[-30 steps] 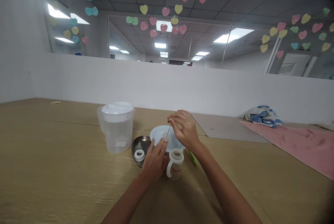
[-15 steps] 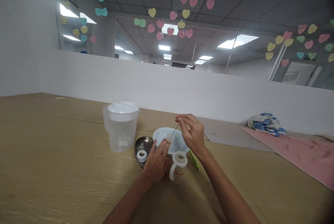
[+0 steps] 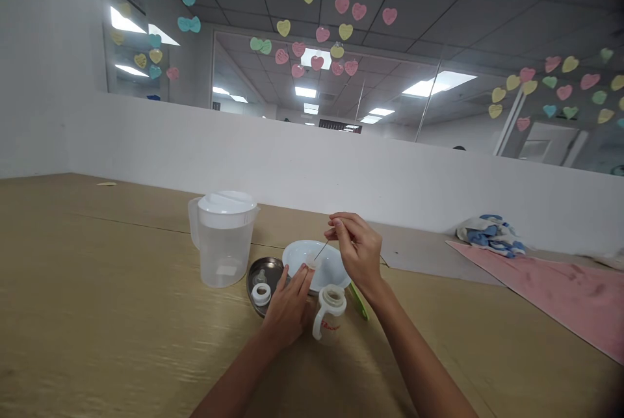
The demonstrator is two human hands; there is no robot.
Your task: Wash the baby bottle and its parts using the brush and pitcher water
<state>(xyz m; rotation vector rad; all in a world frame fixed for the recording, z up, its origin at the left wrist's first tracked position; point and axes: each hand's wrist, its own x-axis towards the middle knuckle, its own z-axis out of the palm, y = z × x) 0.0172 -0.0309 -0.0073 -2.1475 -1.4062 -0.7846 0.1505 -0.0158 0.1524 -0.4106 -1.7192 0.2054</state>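
Note:
My right hand [image 3: 358, 246] is closed in a pinch on a thin stick [image 3: 320, 250]. The stick slants down and left into the mouth of a small translucent container [image 3: 312, 263]. My left hand [image 3: 288, 307] grips that container, hiding most of it. Behind both sits a pale bowl [image 3: 336, 272]. Between my forearms a clear feeding bottle [image 3: 330, 324] with a white collar and handle stands upright without a cap. Left of my left hand is a dark metal dish [image 3: 251, 272] bearing a white ring cap [image 3: 261, 294] and a clear nipple [image 3: 260, 276].
A lidded translucent pitcher [image 3: 225, 246] stands at the left, beyond the metal dish. A green strip-like thing [image 3: 359, 302] lies beside the bowl. Far right are a pink mat [image 3: 550, 294] and a crumpled blue-and-white cloth [image 3: 491, 236], near the white wall [image 3: 312, 158].
The view has shifted slightly, so the table things appear a little further left. Both hands keep their holds, and the stick still points into the small container.

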